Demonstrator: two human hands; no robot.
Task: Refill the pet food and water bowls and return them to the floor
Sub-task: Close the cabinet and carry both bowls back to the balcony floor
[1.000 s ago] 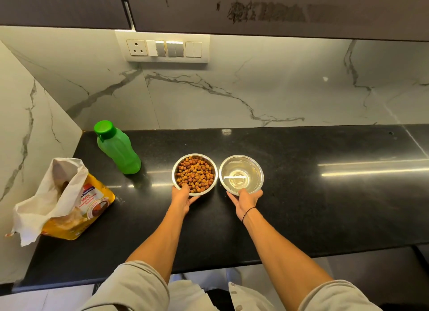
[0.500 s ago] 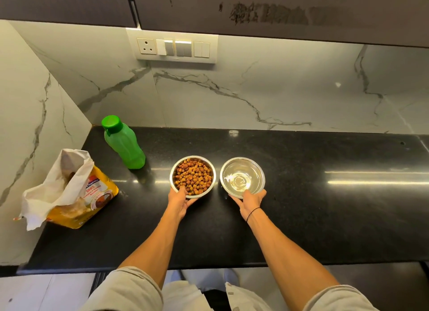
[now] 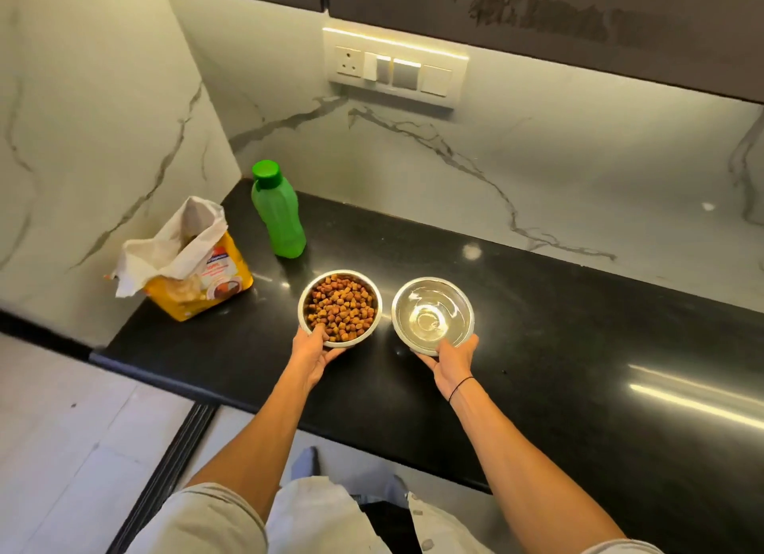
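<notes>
Two steel bowls are side by side over the black counter [image 3: 578, 346]. The left one, the food bowl [image 3: 340, 307], is full of brown kibble. My left hand [image 3: 311, 353] grips its near rim, thumb inside on the kibble. The right one, the water bowl [image 3: 432, 314], holds clear water. My right hand [image 3: 450, 357] grips its near rim, thumb over the edge. Both bowls look lifted slightly off the counter, though I cannot be sure of it.
A green capped bottle [image 3: 279, 212] stands behind the food bowl. An open yellow pet food bag [image 3: 194, 270] sits at the counter's left end against the marble wall. A switch panel [image 3: 395, 71] is on the backsplash. Pale floor tiles [image 3: 62, 429] lie to the lower left.
Both hands have tightened on the bowl rims, with thumbs now over the edges. The view has swung left and tilted, so the floor at the lower left now shows.
</notes>
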